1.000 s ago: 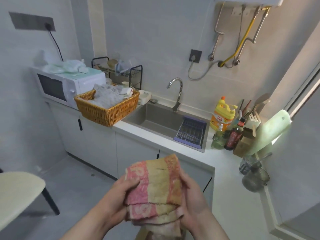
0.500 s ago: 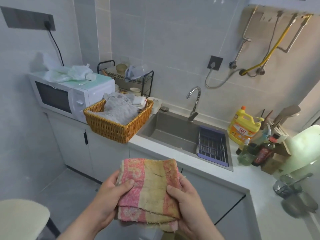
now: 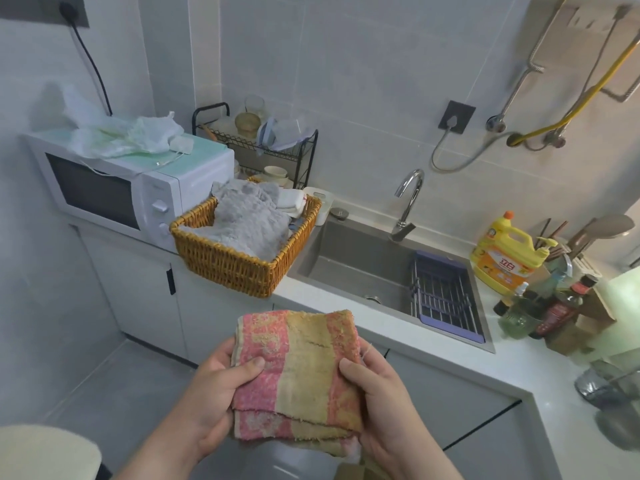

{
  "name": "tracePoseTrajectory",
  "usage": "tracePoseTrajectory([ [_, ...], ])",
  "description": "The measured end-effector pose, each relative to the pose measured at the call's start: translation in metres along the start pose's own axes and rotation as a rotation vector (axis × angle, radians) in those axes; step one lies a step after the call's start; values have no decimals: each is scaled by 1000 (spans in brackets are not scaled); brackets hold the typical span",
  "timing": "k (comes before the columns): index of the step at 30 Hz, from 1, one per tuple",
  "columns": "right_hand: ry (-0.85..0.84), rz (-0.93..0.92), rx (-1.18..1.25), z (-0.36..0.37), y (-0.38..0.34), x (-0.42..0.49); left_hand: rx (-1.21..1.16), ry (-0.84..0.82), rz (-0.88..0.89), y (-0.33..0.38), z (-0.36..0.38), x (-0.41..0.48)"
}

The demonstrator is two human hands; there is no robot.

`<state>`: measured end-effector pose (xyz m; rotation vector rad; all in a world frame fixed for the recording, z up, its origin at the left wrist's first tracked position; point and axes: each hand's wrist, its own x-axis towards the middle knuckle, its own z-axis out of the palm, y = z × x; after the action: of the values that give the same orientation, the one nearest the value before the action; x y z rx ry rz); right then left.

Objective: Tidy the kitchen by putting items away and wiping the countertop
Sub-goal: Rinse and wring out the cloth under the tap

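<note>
Folded towel is held in the air in front of the surface, well apart from it. Left hand grasps its left edge, thumb on top. Right hand grasps its right edge. Basket stands between microwave and sink.

One readable mark here: the yellow detergent bottle, standing at the desk's back edge just right of the sink, carries an orange label with the red brand characters "立白". The smaller print is blurred, and so is the dark sauce bottle's red label.
</note>
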<state>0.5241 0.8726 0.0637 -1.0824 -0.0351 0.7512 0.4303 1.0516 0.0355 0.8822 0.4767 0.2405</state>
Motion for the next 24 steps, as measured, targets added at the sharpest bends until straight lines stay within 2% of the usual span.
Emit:
tracePoseTrajectory([
  [9, 63, -62, -128, -5, -29, 80, 39, -11, -24, 21, 12, 82],
  [18, 136, -78, -123, -59, -101, 184, 121, -11, -29, 32, 89, 220],
  [21, 161, -92, -117, -79, -126, 212, 99, -38, -76, 31, 117, 254],
  [24, 176, -104, -98, -95, -143, 233, -2, -85, -210, 27, 136, 281],
])
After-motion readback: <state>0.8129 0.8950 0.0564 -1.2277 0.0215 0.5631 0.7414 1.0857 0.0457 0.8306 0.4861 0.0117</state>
